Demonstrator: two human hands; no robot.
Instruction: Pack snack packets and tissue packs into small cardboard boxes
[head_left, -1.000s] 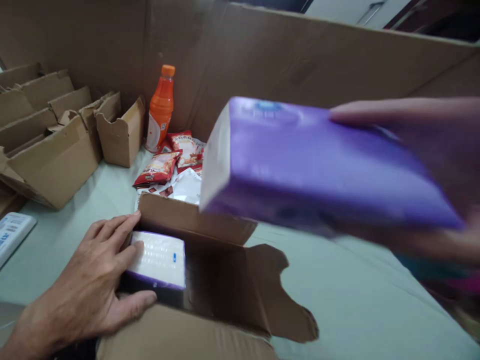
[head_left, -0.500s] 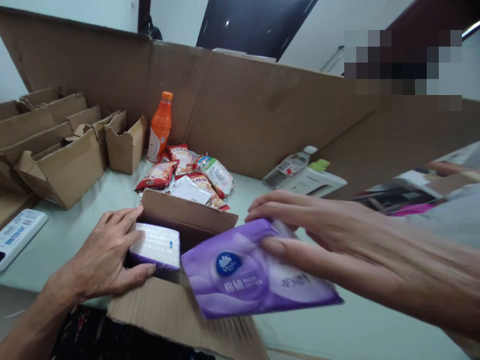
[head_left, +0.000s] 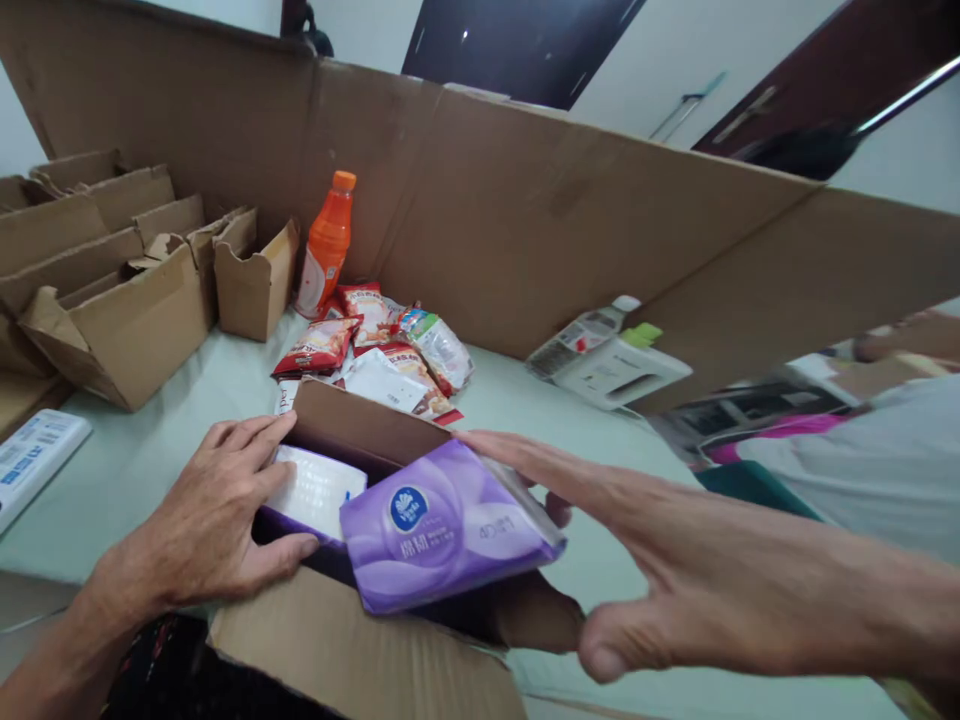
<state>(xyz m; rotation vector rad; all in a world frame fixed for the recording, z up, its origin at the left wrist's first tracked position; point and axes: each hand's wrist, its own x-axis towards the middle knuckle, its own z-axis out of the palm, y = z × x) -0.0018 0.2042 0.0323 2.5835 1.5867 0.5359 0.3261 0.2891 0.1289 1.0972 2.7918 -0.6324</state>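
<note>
An open cardboard box (head_left: 360, 428) sits in front of me on a pale green table. My left hand (head_left: 202, 520) is closed over a tissue pack (head_left: 319, 490) with a white dotted face that lies in the box's left part, fingers on top and thumb at its near side. My right hand (head_left: 675, 570) holds a purple tissue pack (head_left: 442, 525) by its right end. That pack is tilted over the box opening, right beside the first pack. The fingers run along its far edge and the thumb sticks out below.
Behind the box lie several snack packets (head_left: 375, 345) and an upright orange bottle (head_left: 326, 245). Empty small cartons (head_left: 127, 300) crowd the left. A white device (head_left: 619, 370) and a lying bottle (head_left: 581, 335) are at the right. A tall cardboard wall (head_left: 525, 220) rings the table.
My right hand has brought the purple pack down from high at the right to the box opening beside the first pack. My left hand has stayed on the pack in the box.
</note>
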